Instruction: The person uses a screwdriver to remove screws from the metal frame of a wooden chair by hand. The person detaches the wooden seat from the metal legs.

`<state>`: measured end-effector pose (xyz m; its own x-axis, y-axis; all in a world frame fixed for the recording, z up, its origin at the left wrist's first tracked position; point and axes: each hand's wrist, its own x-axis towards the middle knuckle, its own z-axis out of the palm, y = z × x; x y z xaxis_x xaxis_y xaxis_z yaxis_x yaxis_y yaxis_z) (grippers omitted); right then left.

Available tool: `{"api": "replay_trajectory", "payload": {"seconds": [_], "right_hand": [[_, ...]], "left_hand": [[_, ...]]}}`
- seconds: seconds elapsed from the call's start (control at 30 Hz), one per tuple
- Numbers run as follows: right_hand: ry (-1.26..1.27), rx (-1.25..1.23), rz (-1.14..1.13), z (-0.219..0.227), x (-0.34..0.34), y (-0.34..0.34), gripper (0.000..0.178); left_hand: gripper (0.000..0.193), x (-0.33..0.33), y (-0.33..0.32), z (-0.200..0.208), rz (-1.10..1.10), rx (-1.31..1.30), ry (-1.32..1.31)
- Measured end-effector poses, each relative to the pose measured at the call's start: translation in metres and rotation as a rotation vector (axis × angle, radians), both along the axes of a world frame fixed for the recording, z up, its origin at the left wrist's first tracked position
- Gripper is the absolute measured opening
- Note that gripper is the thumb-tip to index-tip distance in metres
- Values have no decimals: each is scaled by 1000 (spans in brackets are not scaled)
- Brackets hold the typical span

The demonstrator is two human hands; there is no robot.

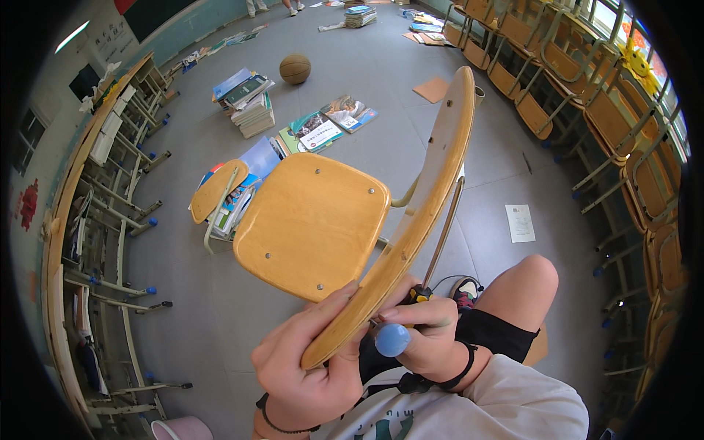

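A wooden chair panel (418, 227) stands nearly edge-on before me, with bolt heads showing on its face. My left hand (312, 348) grips its near lower edge, fingers on one side and thumb on the other. Behind the panel's right side, my right hand (427, 337) is closed in a pinch beside a blue rounded cap (392, 339). What its fingertips hold is too small to make out. A black-and-yellow handle (420, 293) shows just above that hand, partly hidden. Left of the panel is a chair with a wooden seat (312, 220) and a smaller wooden backrest (218, 192).
Books in a stack (246, 103) and spread magazines (319, 130) lie on the floor beyond the chair. A basketball (295, 69) rests farther off. Desks (121, 220) line the left; wooden chairs (587, 110) line the right. A paper sheet (520, 223) lies right of me.
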<state>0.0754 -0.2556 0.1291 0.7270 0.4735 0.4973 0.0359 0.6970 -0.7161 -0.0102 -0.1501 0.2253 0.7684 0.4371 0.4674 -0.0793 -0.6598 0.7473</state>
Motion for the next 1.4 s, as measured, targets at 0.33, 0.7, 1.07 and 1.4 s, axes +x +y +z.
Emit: {"api": "replay_trajectory", "payload": {"seconds": [0.33,0.7,1.07,1.4], "right_hand": [[-107,-1,-18,3,8,2,29],[-298,-148,-129,5,7,-5,34],[-365,-109,-405,-13,19,-15,35],[-467,-182,-473,-26,10,-4,42]], "left_hand": [[24,0,-1,-3,15,14,-47],[24,1,-7,-4,109,-148,-34],[27,2,-21,-13,395,-220,-200],[33,-8,2,-20,157,-329,-232]]}}
